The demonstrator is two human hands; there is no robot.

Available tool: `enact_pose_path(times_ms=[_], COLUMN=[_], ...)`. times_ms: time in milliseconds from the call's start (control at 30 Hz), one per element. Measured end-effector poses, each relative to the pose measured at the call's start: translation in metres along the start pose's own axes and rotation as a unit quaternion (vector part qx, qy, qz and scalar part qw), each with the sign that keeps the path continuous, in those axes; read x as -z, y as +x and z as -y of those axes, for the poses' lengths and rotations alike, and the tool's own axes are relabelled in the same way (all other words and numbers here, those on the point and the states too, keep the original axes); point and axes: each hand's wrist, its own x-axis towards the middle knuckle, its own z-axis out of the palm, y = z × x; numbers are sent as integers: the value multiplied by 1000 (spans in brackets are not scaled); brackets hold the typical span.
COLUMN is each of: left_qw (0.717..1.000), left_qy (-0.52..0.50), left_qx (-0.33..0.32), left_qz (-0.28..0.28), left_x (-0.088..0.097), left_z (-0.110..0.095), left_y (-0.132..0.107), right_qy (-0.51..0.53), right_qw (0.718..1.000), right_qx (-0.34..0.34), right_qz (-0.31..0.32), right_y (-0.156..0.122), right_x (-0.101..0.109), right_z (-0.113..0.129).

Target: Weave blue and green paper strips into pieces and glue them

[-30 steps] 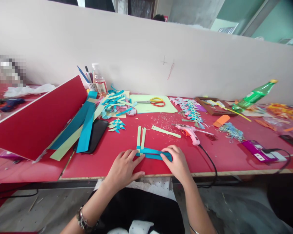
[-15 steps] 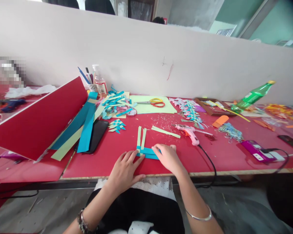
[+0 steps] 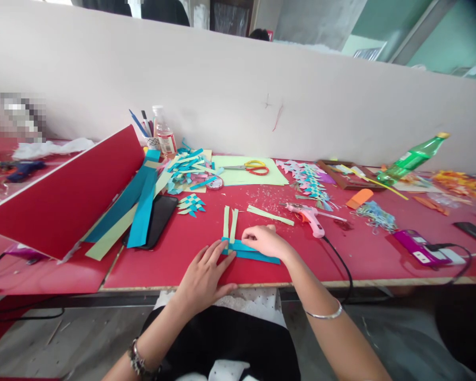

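Observation:
Two pale green paper strips (image 3: 229,224) lie upright on the red table (image 3: 182,259), crossed near their lower ends by two blue paper strips (image 3: 257,255). My left hand (image 3: 204,275) lies flat with fingers spread, its fingertips pressing the left end of the blue strips. My right hand (image 3: 262,241) rests over the blue strips just right of the green ones, fingers curled in a pinch on a blue strip. A loose green strip (image 3: 269,215) lies just beyond my right hand.
A pink glue gun (image 3: 310,217) with a black cord lies right of my hands. Scissors (image 3: 250,167) rest on green paper at the back. A tilted red board (image 3: 67,196), long blue and green strips, a black phone (image 3: 155,219), woven pieces, bottles and a purple device (image 3: 420,247) surround the spot.
My right hand has slid left along the blue strips, from their right end to beside the green strips. My left hand has stayed put.

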Motion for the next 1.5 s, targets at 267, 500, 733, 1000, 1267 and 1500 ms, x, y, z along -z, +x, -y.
enact_pose_path(times_ms=[267, 500, 733, 1000, 1267, 1500], left_qw=[998, 998, 998, 999, 998, 998], left_qy=[14, 22, 26, 45, 59, 65], left_qx=[-47, -45, -44, -7, -11, -6], left_qz=[26, 40, 35, 20, -5, -6], left_x=[-2, -1, -1, -4, -6, -7], left_z=[4, 1, 1, -10, -12, -11], left_y=[2, 3, 2, 2, 1, 1], right_qy=[10, 18, 28, 15, 39, 78], right_qw=[999, 994, 994, 999, 996, 995], right_qx=[-1, 35, 59, 31, 19, 33], right_qz=[31, 100, 84, -10, -83, -56], right_y=[9, 12, 9, 7, 3, 2], right_x=[4, 10, 16, 8, 4, -1], right_z=[-4, -21, -26, -34, -35, -39])
